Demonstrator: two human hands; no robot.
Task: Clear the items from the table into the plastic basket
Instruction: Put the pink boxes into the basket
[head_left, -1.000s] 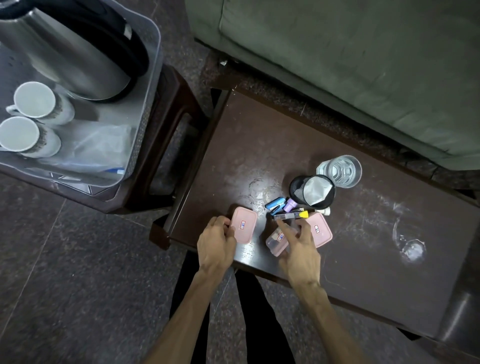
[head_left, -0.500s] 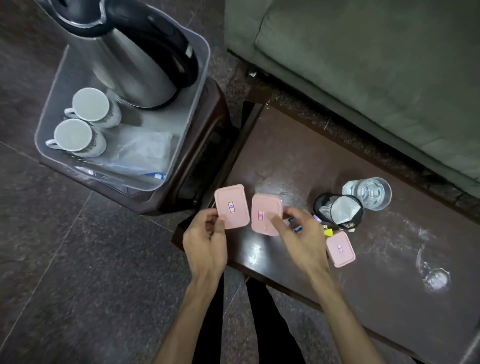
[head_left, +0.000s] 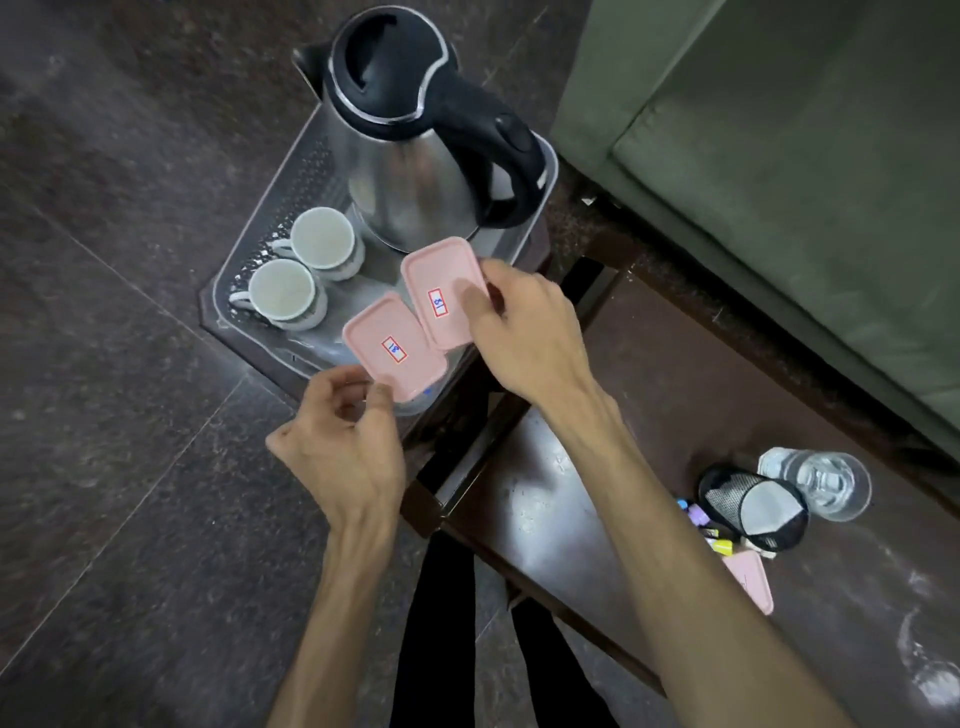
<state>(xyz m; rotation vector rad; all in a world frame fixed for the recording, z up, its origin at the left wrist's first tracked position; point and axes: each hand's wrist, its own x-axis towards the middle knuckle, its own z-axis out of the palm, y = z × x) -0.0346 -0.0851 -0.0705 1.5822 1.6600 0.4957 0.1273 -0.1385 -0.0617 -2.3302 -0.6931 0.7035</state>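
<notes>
The left hand (head_left: 343, 447) pinches the near edge of one small pink-lidded box (head_left: 395, 351), and the right hand (head_left: 524, 332) grips a second pink-lidded box (head_left: 441, 291) by its right side, thumb on the lid; both boxes are held just above the near-right part of the clear plastic basket (head_left: 244, 275), not yet set down. In the basket already stand a steel electric kettle (head_left: 415, 145) at the far side and two white cups (head_left: 301, 275) on the left, with a clear bag under the boxes. These boxes look light and stiff, with smooth lids that could slip — a hold at the rim, thumb above and fingers below, seems the safest; they probably can be lowered flat into the free space near the cups. On the dark wooden table (head_left: 597, 467) to the right remain a third pink box (head_left: 753, 577), a black mesh pen cup (head_left: 753, 506) lying on its side, some small coloured markers (head_left: 711, 530) and a glass of water (head_left: 821, 480); the glass is fragile and likely heavy — better to take it upright around its wall.
</notes>
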